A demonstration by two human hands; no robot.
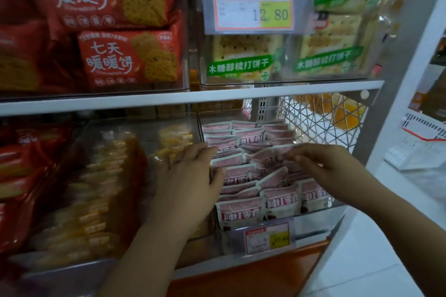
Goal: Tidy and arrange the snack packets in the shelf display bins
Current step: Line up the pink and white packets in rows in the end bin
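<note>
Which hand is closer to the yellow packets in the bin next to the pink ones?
Left. The left hand lies right beside the yellow packets; the right hand is farther right, pinching a pink packet.

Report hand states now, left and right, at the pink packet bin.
Left hand: touching the pink packets at their left side; grip cannot be told.
Right hand: pinching one raised pink packet.

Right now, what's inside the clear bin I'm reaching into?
Pink snack packets fill the clear bin, standing in rows, some tilted. The left hand and right hand cover a few; the bin floor is hidden.
</note>
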